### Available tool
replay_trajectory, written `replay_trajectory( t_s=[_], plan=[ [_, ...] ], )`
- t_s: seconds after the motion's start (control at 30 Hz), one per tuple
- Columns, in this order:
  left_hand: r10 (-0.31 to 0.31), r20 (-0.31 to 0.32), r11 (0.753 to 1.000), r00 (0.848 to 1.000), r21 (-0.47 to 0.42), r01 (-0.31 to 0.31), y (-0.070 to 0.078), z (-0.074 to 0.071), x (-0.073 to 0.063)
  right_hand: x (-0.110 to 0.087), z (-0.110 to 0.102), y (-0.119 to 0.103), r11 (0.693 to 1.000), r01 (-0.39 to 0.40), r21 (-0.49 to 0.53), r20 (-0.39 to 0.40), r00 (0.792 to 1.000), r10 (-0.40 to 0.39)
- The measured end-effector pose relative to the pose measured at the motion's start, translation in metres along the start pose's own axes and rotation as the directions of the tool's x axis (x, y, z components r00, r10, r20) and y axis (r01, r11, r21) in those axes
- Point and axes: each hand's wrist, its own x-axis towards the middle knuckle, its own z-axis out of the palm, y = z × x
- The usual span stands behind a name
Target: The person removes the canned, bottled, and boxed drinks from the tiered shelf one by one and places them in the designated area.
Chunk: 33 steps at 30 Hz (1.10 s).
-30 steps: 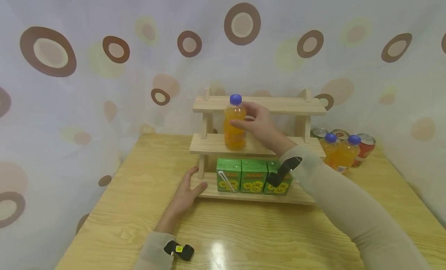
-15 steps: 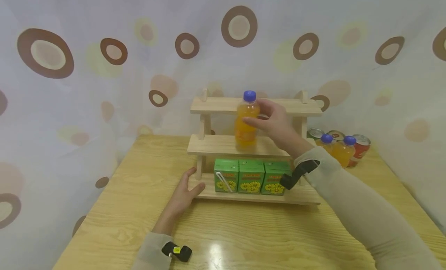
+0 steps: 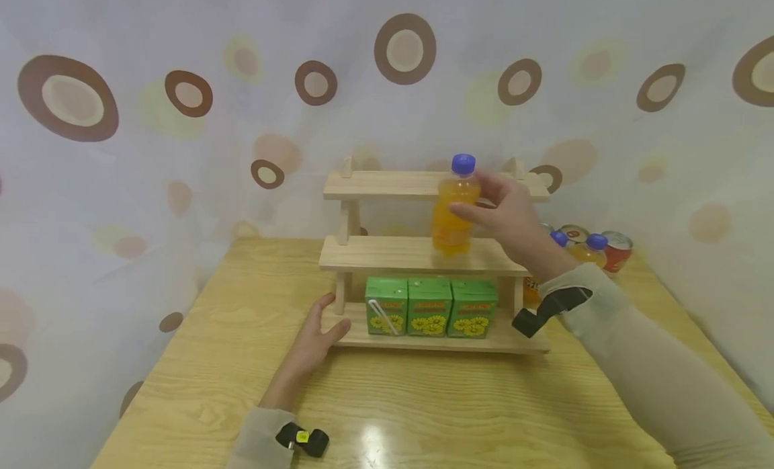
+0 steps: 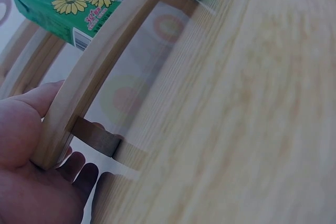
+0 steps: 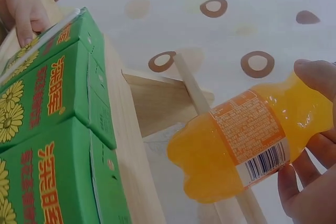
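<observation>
My right hand (image 3: 508,214) grips a small bottle of orange drink (image 3: 453,217) with a blue cap, thumb on the near side and fingers behind. The bottle is upright, its base overlapping the middle board of a three-tier wooden shelf (image 3: 381,254) in the head view. In the right wrist view the label and barcode of the orange drink bottle (image 5: 252,129) show. My left hand (image 3: 311,338) holds the left end of the bottom board; in the left wrist view its thumb lies over the board (image 4: 100,66) and the fingers curl beneath. Three green drink cartons (image 3: 429,308) stand in a row on the bottom tier.
Behind my right forearm, at the right of the wooden table (image 3: 375,402), more orange drink bottles (image 3: 588,252) and several cans (image 3: 618,250) stand close together. A light wall covering with brown ring shapes (image 3: 405,49) hangs right behind the shelf.
My right hand has carried the orange drink bottle rightward along the middle tier, and slightly up. The left hand keeps its hold on the shelf. The head view has shifted a little.
</observation>
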Motion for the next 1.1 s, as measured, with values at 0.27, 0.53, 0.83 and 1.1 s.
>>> replay_trajectory(
  t_s=[0.27,0.53,0.83,1.1],
  plan=[
    [-0.019,-0.004,1.000,1.000,-0.017,0.019,0.001,0.001,-0.001,-0.020,-0.022,-0.009,0.999,-0.014,-0.051,-0.036,0.999,0.012],
    [-0.008,0.004,1.000,1.000,-0.015,0.008,0.000,0.001,-0.001,-0.040,-0.044,-0.016,0.995,-0.063,-0.072,-0.088,0.995,0.057],
    [0.003,0.010,1.000,1.000,-0.002,-0.003,0.000,-0.002,-0.001,-0.057,-0.062,-0.018,0.997,-0.046,-0.062,-0.129,0.991,0.038],
    [-0.009,0.007,1.000,1.000,-0.016,0.009,0.003,-0.005,-0.002,-0.070,-0.073,-0.015,0.997,-0.035,-0.070,-0.141,0.990,0.025]
  ],
)
